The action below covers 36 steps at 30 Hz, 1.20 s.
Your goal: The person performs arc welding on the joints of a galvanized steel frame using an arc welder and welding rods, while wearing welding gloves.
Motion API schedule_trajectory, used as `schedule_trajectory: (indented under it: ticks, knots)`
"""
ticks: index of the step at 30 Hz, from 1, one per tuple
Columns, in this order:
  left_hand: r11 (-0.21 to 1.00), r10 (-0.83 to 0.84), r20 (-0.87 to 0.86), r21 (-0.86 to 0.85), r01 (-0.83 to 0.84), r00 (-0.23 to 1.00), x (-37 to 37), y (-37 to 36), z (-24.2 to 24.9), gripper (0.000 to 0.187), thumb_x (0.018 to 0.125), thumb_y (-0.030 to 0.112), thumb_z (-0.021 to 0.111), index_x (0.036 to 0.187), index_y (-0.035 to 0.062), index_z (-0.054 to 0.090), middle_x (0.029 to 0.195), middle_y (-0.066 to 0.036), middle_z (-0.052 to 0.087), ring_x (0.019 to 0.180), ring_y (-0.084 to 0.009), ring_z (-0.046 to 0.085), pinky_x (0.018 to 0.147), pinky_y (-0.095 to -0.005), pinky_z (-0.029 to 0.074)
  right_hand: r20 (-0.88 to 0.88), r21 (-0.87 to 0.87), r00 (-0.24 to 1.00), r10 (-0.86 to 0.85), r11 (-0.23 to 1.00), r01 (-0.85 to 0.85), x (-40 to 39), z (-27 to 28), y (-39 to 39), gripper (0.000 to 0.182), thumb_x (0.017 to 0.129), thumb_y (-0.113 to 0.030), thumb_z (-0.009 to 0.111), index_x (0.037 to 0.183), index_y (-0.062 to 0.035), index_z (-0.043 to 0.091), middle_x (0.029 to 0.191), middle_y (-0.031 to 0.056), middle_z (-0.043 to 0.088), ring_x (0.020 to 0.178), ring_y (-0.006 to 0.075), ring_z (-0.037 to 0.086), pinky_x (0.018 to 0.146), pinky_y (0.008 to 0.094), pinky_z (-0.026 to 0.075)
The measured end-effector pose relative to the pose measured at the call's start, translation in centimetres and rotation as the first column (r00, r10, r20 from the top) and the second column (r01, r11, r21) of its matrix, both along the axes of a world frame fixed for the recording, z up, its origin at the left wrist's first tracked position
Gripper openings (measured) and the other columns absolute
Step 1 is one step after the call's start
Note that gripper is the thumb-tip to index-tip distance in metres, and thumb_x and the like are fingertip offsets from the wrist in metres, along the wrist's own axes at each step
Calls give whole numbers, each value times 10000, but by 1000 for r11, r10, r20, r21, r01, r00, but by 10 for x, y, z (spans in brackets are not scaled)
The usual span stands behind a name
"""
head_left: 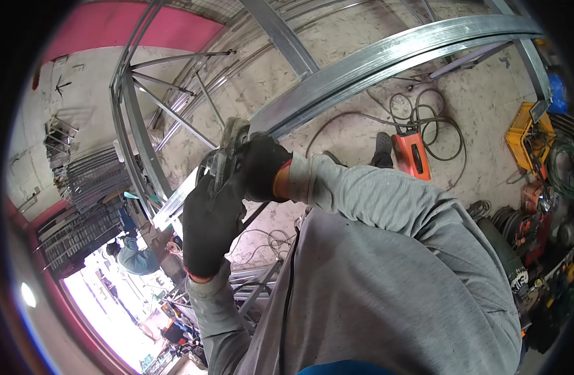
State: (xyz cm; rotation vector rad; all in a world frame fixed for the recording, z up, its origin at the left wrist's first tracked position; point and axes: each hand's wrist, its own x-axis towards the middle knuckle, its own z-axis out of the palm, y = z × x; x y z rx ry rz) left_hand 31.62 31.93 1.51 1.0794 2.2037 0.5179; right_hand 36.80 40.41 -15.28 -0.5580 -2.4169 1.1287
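Both of my hands wear dark work gloves and are closed around what looks like an angle grinder, its guard end showing above the gloves. My left hand wraps its lower side, and my right hand grips it close beside the left. Much of the tool's body is hidden by the gloves. The grinder's head overlaps the near end of a galvanized steel beam in this view. A dark cord runs down from beneath my right hand.
An orange machine with a coiled cable lies on the concrete floor. At the right stand a yellow crate and several tools. Upright metal frames rise at the left. Another person is near the bright doorway.
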Motion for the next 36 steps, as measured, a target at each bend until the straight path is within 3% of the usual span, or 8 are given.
schedule_trajectory:
  ticks: [1,3,9,18,25,28,31,36]
  knots:
    - [997,-70,-46,22,71,996,1,2,1,288,981,236,657,1135,-5,686,676,-24,639,540,-85,584,494,-268,445,0,1,1000,0,1000,0,0,2,0,214,792,-302,660,893,-172,798,825,92,741,822,331,730,725,532,522]
    - [979,174,87,-122,-162,981,8,12,10,280,979,225,654,1135,-5,688,670,-15,632,535,-88,583,500,-263,443,115,-50,993,29,998,-24,3,10,1,226,809,-312,651,911,-171,796,850,99,746,836,331,734,729,540,528]
    - [986,136,112,-112,-123,984,4,14,11,269,989,254,645,1070,0,685,659,-9,620,532,-78,559,496,-264,424,270,-1,962,51,999,-53,4,23,3,244,840,-300,638,978,-161,785,911,109,752,846,327,735,714,565,529]
    - [998,61,82,-28,-59,995,3,15,7,336,1002,364,654,1070,37,697,643,5,566,499,-60,474,459,-248,332,189,-138,982,15,990,12,5,19,3,205,813,-273,664,939,-168,786,882,82,746,839,324,731,699,553,522]
    - [996,74,103,-53,-69,992,5,18,10,322,999,347,658,1065,34,696,642,9,565,495,-59,473,456,-248,336,176,-76,984,32,997,-19,6,24,7,176,787,-262,682,900,-178,787,852,87,744,809,328,731,678,556,523]
    - [995,83,105,-57,-77,991,4,19,11,265,993,278,670,1043,19,697,662,-6,622,547,-66,555,508,-264,423,261,-71,958,119,992,-104,6,22,12,171,778,-254,684,895,-185,789,837,86,745,789,335,731,659,556,524]
    - [995,83,106,-72,-76,991,5,18,9,260,994,267,669,1060,17,701,665,-13,632,544,-64,556,501,-263,423,-8,-94,1000,-11,996,11,1,9,3,170,765,-250,688,888,-189,788,830,76,746,786,338,734,643,544,526]
    - [992,116,79,-61,-111,990,8,21,12,279,983,321,671,984,41,672,624,18,548,494,-53,470,455,-239,332,138,-12,986,97,995,-96,-3,6,6,164,774,-261,685,883,-194,787,804,54,736,773,323,730,625,519,524]
